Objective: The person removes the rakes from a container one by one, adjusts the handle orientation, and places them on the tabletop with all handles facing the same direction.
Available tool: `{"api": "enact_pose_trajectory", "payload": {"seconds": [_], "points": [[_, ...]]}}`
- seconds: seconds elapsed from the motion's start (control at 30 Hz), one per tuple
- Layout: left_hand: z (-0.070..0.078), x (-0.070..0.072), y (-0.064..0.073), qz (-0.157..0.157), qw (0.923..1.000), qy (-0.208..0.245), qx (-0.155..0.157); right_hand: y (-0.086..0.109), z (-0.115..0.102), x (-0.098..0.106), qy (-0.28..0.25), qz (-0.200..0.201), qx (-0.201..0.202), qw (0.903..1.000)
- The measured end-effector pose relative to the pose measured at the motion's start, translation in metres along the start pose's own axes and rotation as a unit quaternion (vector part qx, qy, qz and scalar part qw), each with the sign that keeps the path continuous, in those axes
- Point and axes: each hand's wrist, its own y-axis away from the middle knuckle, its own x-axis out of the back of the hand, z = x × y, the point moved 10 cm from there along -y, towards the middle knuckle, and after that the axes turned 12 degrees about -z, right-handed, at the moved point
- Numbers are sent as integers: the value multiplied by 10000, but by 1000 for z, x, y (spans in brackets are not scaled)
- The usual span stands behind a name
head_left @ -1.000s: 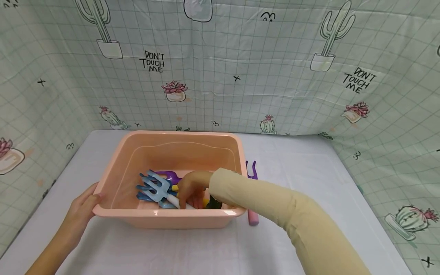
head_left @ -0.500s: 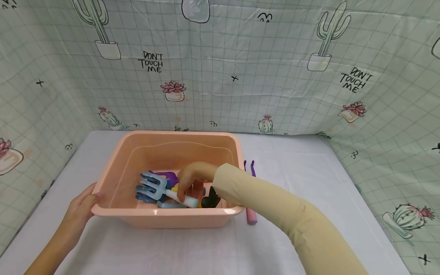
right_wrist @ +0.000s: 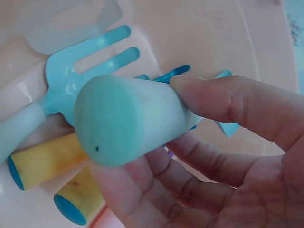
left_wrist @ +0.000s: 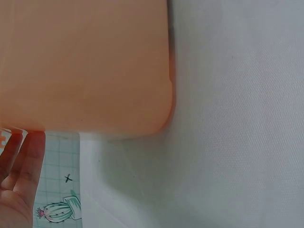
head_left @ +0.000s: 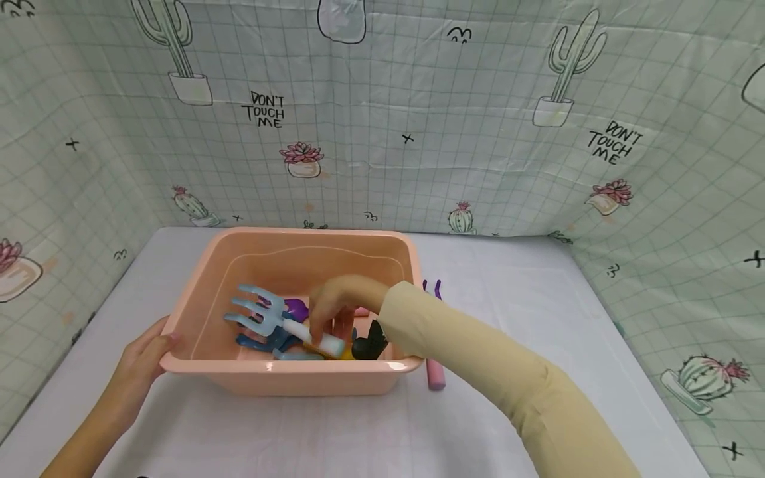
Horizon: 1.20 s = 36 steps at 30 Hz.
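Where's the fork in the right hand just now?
In the head view, the light blue fork is inside the peach bin, mostly left of centre, near a dark blue tool, handle in the right hand.

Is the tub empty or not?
Not empty: the head view shows a purple thing and a black thing inside the tub, where the right hand holds a light blue fork.
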Motion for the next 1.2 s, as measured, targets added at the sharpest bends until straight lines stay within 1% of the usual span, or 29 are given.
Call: {"api": "enact_pose_trajectory", "payload": {"seconds": [0.03,0.13,0.27,0.47,0.7,0.87,1.0,1.2], "points": [[0,0,0,-3,10000,-34,-3,0,-2,0,144,-49,10,9999],[1,-1,0,-16,9999,-84,-64,2,-7,4,306,22,116,9995],[0,-1,0,-35,9999,-6,-128,8,-12,9,254,285,392,9985],[-2,-1,1,-63,9999,30,-156,22,-17,16,197,712,796,9941],[-2,0,1,-7,10000,13,-66,43,-21,25,16,1097,1193,9868],[-1,0,0,-2,9999,83,-130,58,-20,31,-88,1280,1417,9816],[-1,0,0,-5,9996,209,-175,69,-18,34,-198,1373,1604,9772],[-3,0,0,22,9995,252,-187,88,-8,40,-596,1586,1896,9671]]}}
